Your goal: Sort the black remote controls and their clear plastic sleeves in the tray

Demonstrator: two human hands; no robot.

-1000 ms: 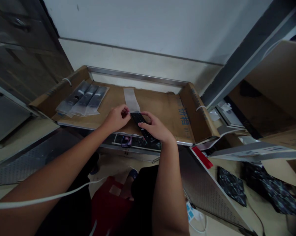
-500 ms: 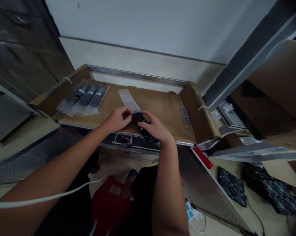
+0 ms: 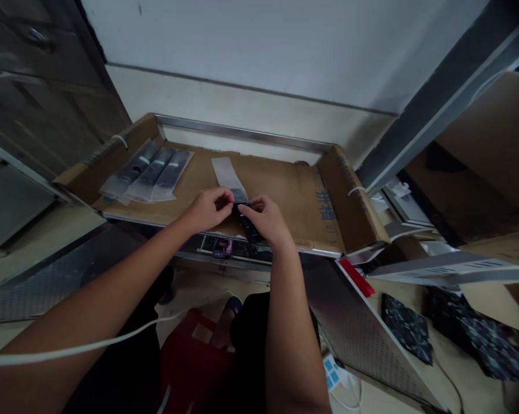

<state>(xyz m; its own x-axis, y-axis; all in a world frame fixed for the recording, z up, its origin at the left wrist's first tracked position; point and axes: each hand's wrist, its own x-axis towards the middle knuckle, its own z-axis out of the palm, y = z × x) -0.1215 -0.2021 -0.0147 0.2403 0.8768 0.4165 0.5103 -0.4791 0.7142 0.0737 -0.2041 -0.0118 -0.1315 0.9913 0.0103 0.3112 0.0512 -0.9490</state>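
Black plastic remote control (image 3: 247,225) sits half inside a clear plastic sleeve (image 3: 228,177) on the brown cardboard sheet (image 3: 280,192). The right hand (image 3: 265,221) grasps the remote; the left hand (image 3: 207,208) pinches the sleeve's mouth. A loose pinch could buckle the sleeve. Blue printing at the sheet's right edge is unreadable.

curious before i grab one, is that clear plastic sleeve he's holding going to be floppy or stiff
Probably floppy: the clear sleeve lies flat and thin on the cardboard. Likely very light and a bit slippery, since the left hand pinches its mouth.
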